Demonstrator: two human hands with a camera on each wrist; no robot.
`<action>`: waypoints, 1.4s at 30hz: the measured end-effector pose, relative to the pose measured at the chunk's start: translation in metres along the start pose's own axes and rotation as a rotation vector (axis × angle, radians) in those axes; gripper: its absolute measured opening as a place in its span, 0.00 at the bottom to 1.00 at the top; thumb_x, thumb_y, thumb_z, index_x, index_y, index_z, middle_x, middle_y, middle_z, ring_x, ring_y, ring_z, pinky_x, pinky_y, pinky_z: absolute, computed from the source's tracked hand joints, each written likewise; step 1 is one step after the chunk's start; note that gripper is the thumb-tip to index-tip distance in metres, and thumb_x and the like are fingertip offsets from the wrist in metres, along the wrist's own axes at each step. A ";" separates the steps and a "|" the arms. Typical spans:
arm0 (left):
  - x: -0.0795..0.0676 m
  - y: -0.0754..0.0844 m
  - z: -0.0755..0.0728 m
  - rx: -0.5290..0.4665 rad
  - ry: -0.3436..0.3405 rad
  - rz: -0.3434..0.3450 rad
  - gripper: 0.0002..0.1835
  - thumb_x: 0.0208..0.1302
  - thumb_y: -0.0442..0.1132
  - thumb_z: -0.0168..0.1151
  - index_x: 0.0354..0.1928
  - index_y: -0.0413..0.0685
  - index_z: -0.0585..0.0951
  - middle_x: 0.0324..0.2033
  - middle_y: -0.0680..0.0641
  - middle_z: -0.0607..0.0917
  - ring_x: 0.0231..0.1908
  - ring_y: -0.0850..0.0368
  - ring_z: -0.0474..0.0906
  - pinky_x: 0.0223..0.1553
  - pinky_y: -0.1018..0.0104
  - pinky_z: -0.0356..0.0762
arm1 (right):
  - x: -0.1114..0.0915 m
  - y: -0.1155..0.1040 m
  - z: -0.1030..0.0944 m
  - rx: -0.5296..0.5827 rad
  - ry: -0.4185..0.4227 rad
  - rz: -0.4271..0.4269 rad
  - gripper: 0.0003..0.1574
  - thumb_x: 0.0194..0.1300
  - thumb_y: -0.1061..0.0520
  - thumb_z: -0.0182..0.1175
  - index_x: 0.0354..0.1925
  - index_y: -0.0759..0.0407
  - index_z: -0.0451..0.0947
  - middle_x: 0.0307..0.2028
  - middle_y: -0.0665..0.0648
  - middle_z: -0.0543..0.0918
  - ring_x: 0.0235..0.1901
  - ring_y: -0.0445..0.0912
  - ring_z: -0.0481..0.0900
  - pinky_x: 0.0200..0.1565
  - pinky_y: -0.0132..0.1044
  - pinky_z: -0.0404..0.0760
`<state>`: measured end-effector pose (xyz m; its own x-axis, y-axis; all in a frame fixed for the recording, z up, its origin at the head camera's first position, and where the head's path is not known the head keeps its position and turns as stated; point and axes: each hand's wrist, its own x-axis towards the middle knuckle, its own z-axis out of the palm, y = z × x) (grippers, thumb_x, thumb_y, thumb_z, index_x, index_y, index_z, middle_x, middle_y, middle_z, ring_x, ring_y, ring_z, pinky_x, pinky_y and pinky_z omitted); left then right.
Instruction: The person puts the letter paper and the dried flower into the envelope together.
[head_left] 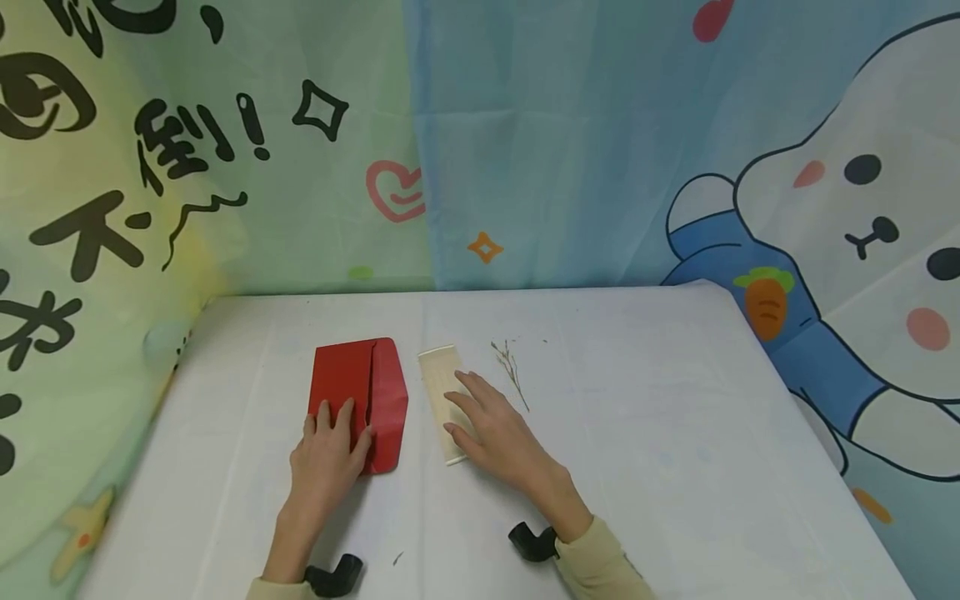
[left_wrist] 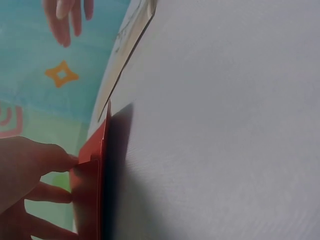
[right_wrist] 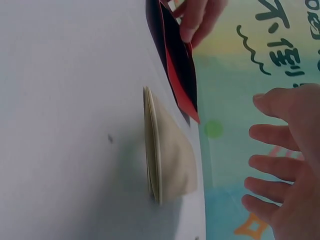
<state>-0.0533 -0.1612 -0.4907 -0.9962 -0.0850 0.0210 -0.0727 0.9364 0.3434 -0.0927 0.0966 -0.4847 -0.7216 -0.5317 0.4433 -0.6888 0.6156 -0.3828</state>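
Your L hand (head_left: 326,467) rests on the red envelope (head_left: 341,375), fingers fairly straight on its face nr the 6 o'clock end, thumb along the flap line; whether the thumb also hooks the edge is hard to tell, as the L wrist view is dark there. The envelope lies at approx 11 o'clock from you, its flap (head_left: 390,417) out to 3 o'clock, and the R wrist view shows its mouth gaping. Your R hand (head_left: 498,429) is released, fingers loosely spread, above a folded cream sheet (head_left: 437,383) w/o touching it. That sheet is approx 12 o'clock from you, apart from the envelope, which sits at its 9. A dried sprig (head_left: 514,379) lies at the sheet's 2 o'clock; a tiny dark bit (head_left: 397,558) sits btwn its 6 and 7. All on white tablecloth (head_left: 675,433).
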 end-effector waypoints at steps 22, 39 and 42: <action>0.003 0.000 0.004 -0.028 -0.005 -0.015 0.30 0.70 0.46 0.63 0.68 0.38 0.75 0.66 0.22 0.72 0.64 0.19 0.69 0.48 0.26 0.79 | 0.040 -0.034 0.040 0.078 -0.365 0.074 0.26 0.73 0.55 0.63 0.66 0.62 0.76 0.72 0.66 0.70 0.75 0.60 0.65 0.70 0.48 0.72; 0.002 -0.005 -0.001 -0.066 -0.012 -0.022 0.30 0.71 0.48 0.62 0.69 0.39 0.73 0.67 0.24 0.72 0.65 0.21 0.69 0.48 0.24 0.78 | 0.043 -0.043 0.063 -0.032 -0.444 0.017 0.23 0.75 0.55 0.60 0.65 0.60 0.79 0.71 0.62 0.74 0.72 0.56 0.70 0.69 0.43 0.74; 0.003 -0.006 -0.001 -0.066 -0.013 -0.016 0.32 0.71 0.48 0.61 0.73 0.43 0.70 0.68 0.23 0.71 0.66 0.20 0.68 0.47 0.24 0.78 | 0.043 -0.043 0.065 -0.035 -0.441 0.018 0.22 0.75 0.55 0.61 0.63 0.60 0.80 0.71 0.62 0.74 0.72 0.56 0.70 0.69 0.42 0.73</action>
<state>-0.0560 -0.1675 -0.4917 -0.9955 -0.0944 0.0028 -0.0852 0.9106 0.4045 -0.0988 0.0095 -0.5017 -0.6990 -0.7137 0.0456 -0.6788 0.6420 -0.3566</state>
